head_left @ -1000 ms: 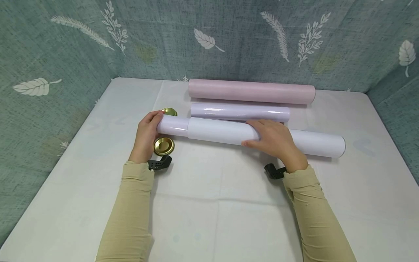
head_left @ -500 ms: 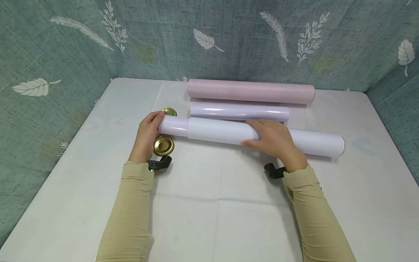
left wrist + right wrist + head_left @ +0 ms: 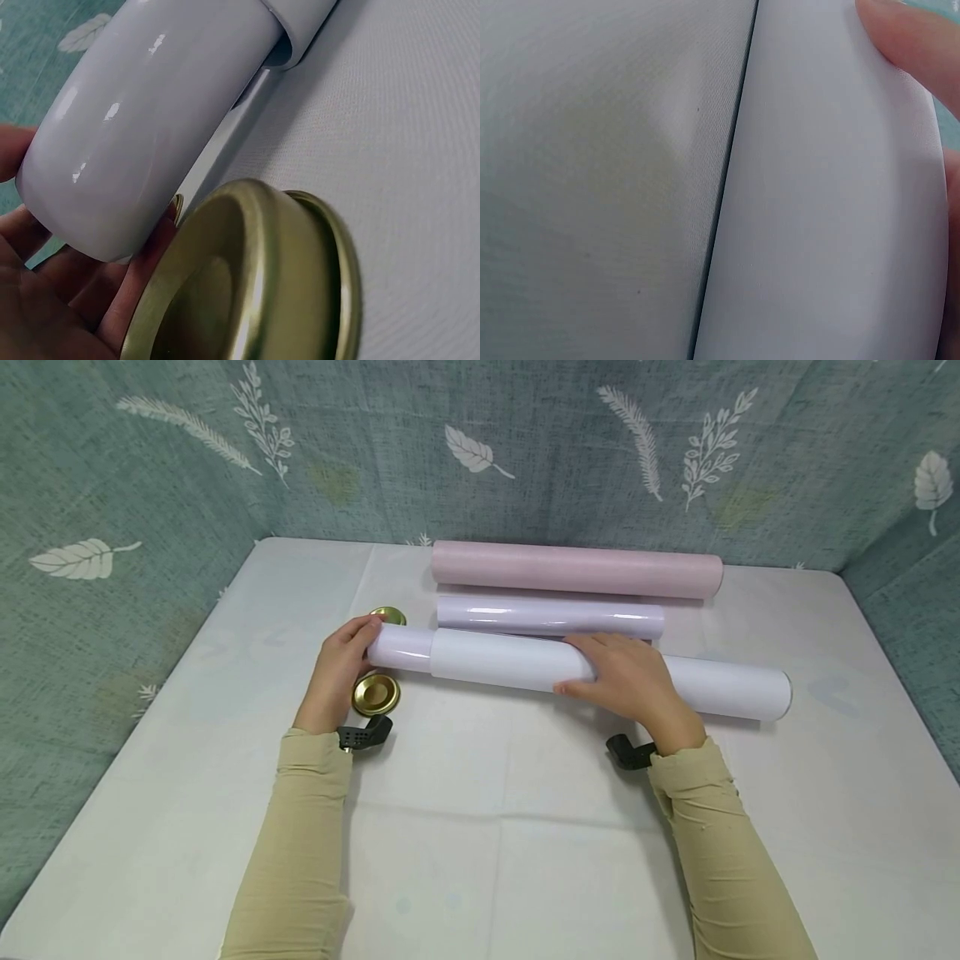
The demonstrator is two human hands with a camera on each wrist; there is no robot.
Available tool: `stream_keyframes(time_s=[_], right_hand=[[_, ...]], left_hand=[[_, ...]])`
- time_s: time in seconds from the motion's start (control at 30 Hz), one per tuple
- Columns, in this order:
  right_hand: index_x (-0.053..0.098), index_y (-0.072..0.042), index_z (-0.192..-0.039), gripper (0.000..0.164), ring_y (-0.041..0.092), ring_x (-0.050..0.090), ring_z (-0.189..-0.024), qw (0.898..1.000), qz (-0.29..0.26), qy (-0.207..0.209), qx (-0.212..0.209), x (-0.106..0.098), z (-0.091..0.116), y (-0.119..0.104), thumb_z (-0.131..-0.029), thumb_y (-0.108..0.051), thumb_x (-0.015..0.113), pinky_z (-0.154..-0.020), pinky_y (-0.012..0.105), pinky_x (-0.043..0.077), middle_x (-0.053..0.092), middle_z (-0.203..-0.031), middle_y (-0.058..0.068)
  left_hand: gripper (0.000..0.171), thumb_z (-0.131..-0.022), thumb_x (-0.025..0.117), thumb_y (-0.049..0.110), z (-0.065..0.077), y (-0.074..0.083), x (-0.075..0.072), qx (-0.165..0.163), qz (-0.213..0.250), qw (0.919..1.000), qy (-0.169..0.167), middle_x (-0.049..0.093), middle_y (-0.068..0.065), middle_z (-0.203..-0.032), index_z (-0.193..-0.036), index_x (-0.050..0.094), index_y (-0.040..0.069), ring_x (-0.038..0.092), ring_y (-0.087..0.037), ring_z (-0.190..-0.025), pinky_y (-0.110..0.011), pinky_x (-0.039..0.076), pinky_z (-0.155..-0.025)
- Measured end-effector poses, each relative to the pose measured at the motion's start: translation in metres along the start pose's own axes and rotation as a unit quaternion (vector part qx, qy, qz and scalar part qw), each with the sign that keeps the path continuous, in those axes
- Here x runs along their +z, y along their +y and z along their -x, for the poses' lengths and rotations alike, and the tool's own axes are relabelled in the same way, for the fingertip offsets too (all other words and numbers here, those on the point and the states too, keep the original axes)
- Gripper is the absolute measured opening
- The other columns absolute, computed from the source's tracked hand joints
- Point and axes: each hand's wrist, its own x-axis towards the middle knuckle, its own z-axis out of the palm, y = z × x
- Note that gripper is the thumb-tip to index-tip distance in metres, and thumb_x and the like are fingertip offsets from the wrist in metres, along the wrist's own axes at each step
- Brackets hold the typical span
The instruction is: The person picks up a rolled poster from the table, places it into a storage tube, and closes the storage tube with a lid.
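A glossy white roll point(image 3: 401, 647) lies in line with a wider matte white tube point(image 3: 498, 660), its right part inside the tube's left opening. My left hand point(image 3: 335, 672) holds the roll's left end, fingers curled about it; the left wrist view shows the roll point(image 3: 142, 127) sticking out of the tube point(image 3: 311, 26). Farther right, my right hand point(image 3: 626, 677) grips the tube from above, thumb on the near side. In the right wrist view the tube point(image 3: 817, 180) fills the right half. Two gold metal caps point(image 3: 376, 693) point(image 3: 389, 616) lie beside my left hand.
Behind the tube lies a second glossy white roll point(image 3: 547, 616). A thicker pink tube point(image 3: 577, 570) stretches along the back of the white-covered table point(image 3: 450, 860). Green leaf-patterned cloth point(image 3: 540, 460) hangs behind and at both sides.
My left hand has moved slightly right with the glossy roll, so a shorter length shows outside the matte tube. The right hand and tube have stayed put.
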Motion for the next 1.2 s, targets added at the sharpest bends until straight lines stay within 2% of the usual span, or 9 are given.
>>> stream_keyframes(time_s=[0.13,0.33,0.47,0.57,0.67,0.8,1.0,1.2], right_hand=[[0.041,-0.025,-0.132,0.078,0.026,0.044,-0.115,1.0,0.001,0.0,0.0,0.0,0.0,0.0,-0.07,-0.072,0.051,-0.091,0.047,0.033,0.049,-0.126,0.004],[0.042,-0.025,-0.132,0.078,0.026,0.044,-0.115,1.0,0.001,0.0,0.001,0.0,0.0,0.0,-0.07,-0.072,0.05,-0.091,0.046,0.033,0.05,-0.126,0.004],[0.042,-0.025,-0.131,0.078,0.025,0.044,-0.115,1.0,0.001,0.0,0.001,0.0,0.0,0.0,-0.069,-0.073,0.05,-0.091,0.046,0.033,0.05,-0.125,0.004],[0.042,-0.025,-0.131,0.078,0.025,0.045,-0.115,1.0,0.001,0.0,0.001,0.0,0.0,0.0,-0.07,-0.073,0.05,-0.091,0.046,0.033,0.05,-0.125,0.004],[0.042,-0.025,-0.131,0.078,0.025,0.045,-0.114,1.0,0.0,0.002,-0.001,0.0,0.0,-0.001,-0.07,-0.072,0.051,-0.091,0.046,0.034,0.051,-0.124,0.004],[0.042,-0.024,-0.131,0.078,0.025,0.045,-0.114,1.0,0.001,0.004,-0.002,-0.001,0.0,-0.001,-0.07,-0.071,0.052,-0.091,0.046,0.034,0.051,-0.125,0.004],[0.042,-0.025,-0.131,0.078,0.025,0.046,-0.113,1.0,0.005,0.0,0.002,-0.001,0.0,-0.002,-0.07,-0.071,0.052,-0.09,0.046,0.034,0.051,-0.123,0.004],[0.042,-0.025,-0.132,0.077,0.025,0.046,-0.113,1.0,0.002,-0.002,0.003,-0.001,0.0,-0.002,-0.07,-0.071,0.052,-0.09,0.045,0.034,0.051,-0.123,0.004]], left_hand=[[0.054,-0.083,0.053,0.052,0.001,0.001,0.001,-0.003,-0.01,0.9999,-0.004,0.04,0.0,-0.132,-0.126,0.05,0.02,0.045,-0.021,-0.113,-0.036,0.039,-0.092],[0.052,-0.088,0.052,0.041,0.009,0.015,0.005,-0.018,-0.027,0.9995,-0.002,0.039,-0.005,-0.132,-0.131,0.042,0.014,0.042,-0.022,-0.114,-0.037,0.037,-0.093],[0.055,-0.086,0.054,0.043,0.009,0.014,0.006,-0.021,-0.03,0.9993,-0.007,0.04,-0.006,-0.131,-0.13,0.043,0.012,0.043,-0.022,-0.112,-0.036,0.039,-0.092],[0.058,-0.083,0.055,0.049,0.003,0.008,0.004,-0.022,-0.04,0.9989,-0.011,0.04,-0.005,-0.131,-0.128,0.046,0.014,0.044,-0.021,-0.111,-0.034,0.04,-0.091],[0.061,-0.081,0.055,0.053,0.004,0.008,0.004,-0.026,-0.05,0.9983,-0.015,0.041,-0.005,-0.131,-0.129,0.046,0.015,0.046,-0.02,-0.111,-0.031,0.04,-0.09],[0.062,-0.08,0.056,0.054,0.007,0.01,0.003,-0.035,-0.052,0.9976,-0.028,0.042,-0.004,-0.13,-0.129,0.046,0.018,0.048,-0.018,-0.109,-0.029,0.04,-0.09],[0.058,-0.081,0.056,0.053,0.007,0.009,0.002,-0.023,-0.073,0.995,-0.064,0.041,0.002,-0.131,-0.13,0.046,0.023,0.047,-0.018,-0.109,-0.032,0.038,-0.092],[0.056,-0.082,0.057,0.049,0.008,0.01,0.001,-0.015,-0.068,0.9942,-0.083,0.038,0.005,-0.134,-0.13,0.046,0.022,0.044,-0.018,-0.113,-0.034,0.035,-0.095]])
